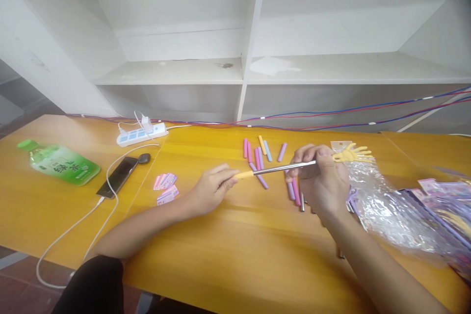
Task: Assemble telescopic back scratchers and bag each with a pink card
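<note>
1. The thing in hand is a slim stick in three parts: a pale-yellow cylindrical handle [244,175], a shiny silver metal rod [283,167] and a yellow plastic-looking hand-shaped head [352,153]. It is held above the orange-brown wooden worktop [206,255], nearly level, roughly midway between the near and far edges and right of centre.

2. The left hand [213,186] is closed in a pinch on the handle, thumb against fingers.

3. The right hand [326,181] is closed on the rod beside the head, its thumb laid over the metal. The joint between rod and head is covered, so I cannot tell how firmly they meet.

4. Judging by the two grips, the step in hand is fitting or seating the handle on the rod's end.

5. The next move, I judge, calls for keeping both parts in one line and a steady push or twist from the left, while the right holds the rod without bending it.

6. Loose pink, purple, blue and yellow cylindrical tubes [245,148] lie toward the worktop's far edge. A crinkled clear plastic bag [382,206] lies toward its right end, beyond the right hand.
</note>
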Available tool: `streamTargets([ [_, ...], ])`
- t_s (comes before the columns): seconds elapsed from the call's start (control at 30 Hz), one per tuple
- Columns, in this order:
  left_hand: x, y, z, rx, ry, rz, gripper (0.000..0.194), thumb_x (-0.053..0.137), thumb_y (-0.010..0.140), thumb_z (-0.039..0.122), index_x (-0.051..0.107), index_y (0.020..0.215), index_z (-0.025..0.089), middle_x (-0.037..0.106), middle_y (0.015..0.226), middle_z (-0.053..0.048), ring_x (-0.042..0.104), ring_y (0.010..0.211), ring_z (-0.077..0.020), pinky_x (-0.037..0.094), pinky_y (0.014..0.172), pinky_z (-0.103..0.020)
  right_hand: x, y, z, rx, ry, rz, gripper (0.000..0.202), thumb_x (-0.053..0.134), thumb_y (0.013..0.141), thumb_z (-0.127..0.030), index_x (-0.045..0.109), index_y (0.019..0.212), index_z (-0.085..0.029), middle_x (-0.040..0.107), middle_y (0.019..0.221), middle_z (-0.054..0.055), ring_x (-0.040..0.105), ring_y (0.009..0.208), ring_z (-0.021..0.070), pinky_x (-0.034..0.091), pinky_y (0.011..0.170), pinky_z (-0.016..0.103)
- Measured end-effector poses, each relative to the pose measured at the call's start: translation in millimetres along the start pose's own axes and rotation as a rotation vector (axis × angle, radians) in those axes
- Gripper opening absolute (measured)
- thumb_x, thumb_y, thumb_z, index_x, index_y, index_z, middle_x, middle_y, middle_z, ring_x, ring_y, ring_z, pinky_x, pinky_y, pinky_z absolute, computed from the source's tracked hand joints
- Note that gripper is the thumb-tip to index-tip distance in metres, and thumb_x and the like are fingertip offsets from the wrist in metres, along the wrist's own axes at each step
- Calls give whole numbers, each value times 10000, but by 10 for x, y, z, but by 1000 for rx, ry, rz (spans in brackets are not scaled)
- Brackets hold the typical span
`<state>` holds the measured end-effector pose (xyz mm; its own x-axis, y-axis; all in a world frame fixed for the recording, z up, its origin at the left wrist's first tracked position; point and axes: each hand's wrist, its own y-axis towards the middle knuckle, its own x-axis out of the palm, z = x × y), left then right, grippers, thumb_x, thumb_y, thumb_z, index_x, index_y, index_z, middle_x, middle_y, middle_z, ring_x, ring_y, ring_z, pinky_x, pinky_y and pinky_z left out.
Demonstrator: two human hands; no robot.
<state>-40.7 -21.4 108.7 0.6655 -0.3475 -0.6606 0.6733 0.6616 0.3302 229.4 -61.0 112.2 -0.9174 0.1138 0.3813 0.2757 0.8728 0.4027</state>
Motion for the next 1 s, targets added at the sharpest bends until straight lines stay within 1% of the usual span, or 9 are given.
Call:
streamTargets([
  [0.27, -22, -5, 4, 14, 35, -23, 348, 392, 1112, 365, 674, 1080, 163, 550, 875, -26, 512, 796, -143, 414, 741, -251, -8, -5, -12, 14, -6, -22, 342, 643, 999, -448, 599, 816, -163, 557, 837, 22, 601, 612, 98, 622, 555, 263],
  [0.57, -10, -19, -7, 40, 39, -17, 344, 400, 1111, 355, 677, 1136, 153, 553, 881, -31, 510, 793, -143, 421, 741, -254, -15, -15, -15, 18, 7, -55, 326, 583, 1030, -421, 604, 830, -164, 561, 860, 19, 634, 613, 117, 630, 555, 293],
  [0.8, -17, -33, -4, 33, 30, -23, 357, 391, 1113, 368, 676, 1135, 154, 557, 886, -36, 510, 804, -147, 426, 748, -261, -2, -28, -26, 19, 13, -74, 325, 578, 1031, -425, 609, 832, -171, 556, 865, 15, 621, 585, 112, 621, 535, 293],
  [1.0, -26, -36, 34, 22, 18, -37, 369, 376, 1115, 367, 674, 1136, 150, 550, 878, -34, 504, 795, -148, 426, 748, -263, 48, -47, -48, 33, 30, -74, 330, 607, 1020, -443, 618, 828, -175, 547, 842, 14, 614, 589, 107, 563, 455, 241],
])
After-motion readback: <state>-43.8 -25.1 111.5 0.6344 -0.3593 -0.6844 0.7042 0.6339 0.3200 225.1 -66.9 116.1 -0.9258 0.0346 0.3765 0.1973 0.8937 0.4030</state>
